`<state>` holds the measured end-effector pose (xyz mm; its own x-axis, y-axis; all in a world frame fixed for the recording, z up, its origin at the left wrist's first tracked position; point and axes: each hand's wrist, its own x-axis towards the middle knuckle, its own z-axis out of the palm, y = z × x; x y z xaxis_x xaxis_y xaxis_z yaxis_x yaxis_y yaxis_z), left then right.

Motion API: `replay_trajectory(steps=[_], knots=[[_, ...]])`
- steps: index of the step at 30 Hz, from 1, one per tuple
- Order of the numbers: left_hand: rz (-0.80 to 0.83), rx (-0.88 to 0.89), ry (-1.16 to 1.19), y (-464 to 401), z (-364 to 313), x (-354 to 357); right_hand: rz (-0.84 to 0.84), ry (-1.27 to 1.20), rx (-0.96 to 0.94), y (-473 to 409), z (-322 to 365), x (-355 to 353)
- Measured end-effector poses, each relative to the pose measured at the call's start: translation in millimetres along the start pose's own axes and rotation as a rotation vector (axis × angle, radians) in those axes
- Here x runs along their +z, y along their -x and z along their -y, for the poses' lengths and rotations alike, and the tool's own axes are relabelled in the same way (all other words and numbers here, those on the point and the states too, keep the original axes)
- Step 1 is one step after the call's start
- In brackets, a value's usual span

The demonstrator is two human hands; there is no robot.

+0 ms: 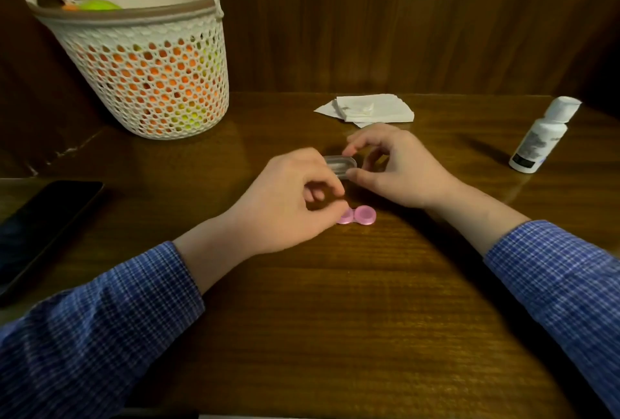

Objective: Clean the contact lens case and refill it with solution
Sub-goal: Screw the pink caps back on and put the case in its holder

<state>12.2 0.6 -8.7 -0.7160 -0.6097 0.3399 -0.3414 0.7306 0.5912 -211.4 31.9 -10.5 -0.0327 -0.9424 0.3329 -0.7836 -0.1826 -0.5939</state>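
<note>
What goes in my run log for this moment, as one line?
both hands grip clear box | pink lens case on table, caps on | solution bottle capped, untouched | tissues unused

- Wooden table (335, 318), dark brown, glossy, grain running left to right; a wood-panelled wall (402, 16) of the same tone rises behind it.
- White openwork basket (147, 63) at far left of the table, upright, brown band around its rim, loop handles at either side. Orange and yellow-green contents show through the holes (what they are cannot be told); a green and an orange piece sit at the rim.
- Dark flat device (40, 227) with a black screen, at the left edge, partly cut off by the frame, well apart from the basket.
</note>
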Motion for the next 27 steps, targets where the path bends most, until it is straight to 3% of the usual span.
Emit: replay_trajectory(steps=[3, 7, 12, 16, 27], knots=[[-0.188, -0.059, -0.134, -8, 11, -8, 0.063, 0.127, -0.084, -4, 0, 4], [-0.089, -0.188, -0.258, -20, 25, -8, 0.058, 0.181, -0.131, -4, 0, 5], [0.031, -0.196, -0.196, -30, 27, 3, 0.066, 0.203, -0.220, 3, 1, 3], [0.019, -0.147, -0.133, -30, 27, 5, 0.076, 0.225, -0.261, 5, 8, 0], [-0.059, -0.218, 0.119, -33, 30, 10, 0.060, 0.248, -0.335, 10, 20, -5]])
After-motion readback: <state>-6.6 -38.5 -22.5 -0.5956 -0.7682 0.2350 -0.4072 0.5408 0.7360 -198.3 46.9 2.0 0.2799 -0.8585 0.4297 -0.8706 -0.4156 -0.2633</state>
